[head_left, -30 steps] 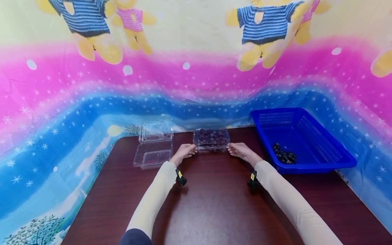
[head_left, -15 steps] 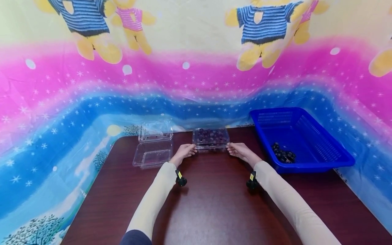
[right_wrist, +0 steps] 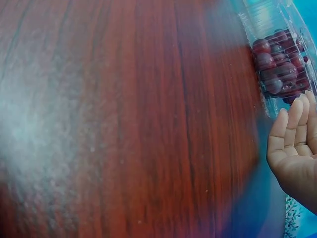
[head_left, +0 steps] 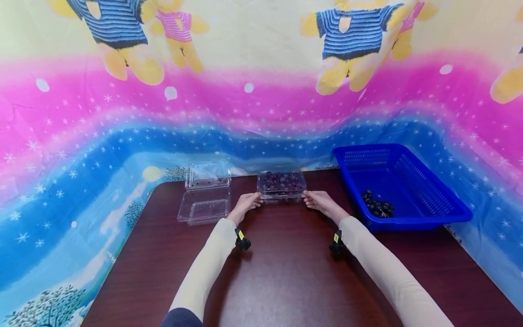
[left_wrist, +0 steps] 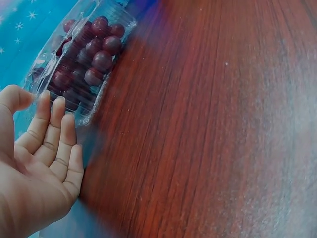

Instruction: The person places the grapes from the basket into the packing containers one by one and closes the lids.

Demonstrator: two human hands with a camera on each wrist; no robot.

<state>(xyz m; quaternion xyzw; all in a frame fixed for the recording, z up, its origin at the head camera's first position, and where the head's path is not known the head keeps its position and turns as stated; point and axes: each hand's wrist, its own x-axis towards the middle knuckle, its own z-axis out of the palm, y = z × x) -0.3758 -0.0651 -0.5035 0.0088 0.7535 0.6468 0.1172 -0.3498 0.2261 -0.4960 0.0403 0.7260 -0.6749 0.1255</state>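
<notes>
A clear plastic clamshell box (head_left: 282, 184) full of dark red grapes (left_wrist: 94, 49) stands near the far edge of the table, its lid down. My left hand (head_left: 246, 203) pinches its near left corner at the rim, thumb above and fingertips below. At the near right corner, my right hand (head_left: 323, 202) pinches the rim in the same way. In the right wrist view that hand's thumb is out of frame, while the fingertips (right_wrist: 296, 110) touch the box edge. Red grapes (right_wrist: 277, 64) show through the clear wall there.
To the left, a second clear clamshell box (head_left: 205, 204) lies with its lid raised. A blue plastic basket (head_left: 421, 190) on the right holds a small bunch of dark grapes (head_left: 377, 205). A patterned cloth (head_left: 261, 109) hangs behind the brown table (head_left: 282, 272).
Both hands stay at the corners of the grape box, which has not visibly moved. Only the head view shifts slightly.
</notes>
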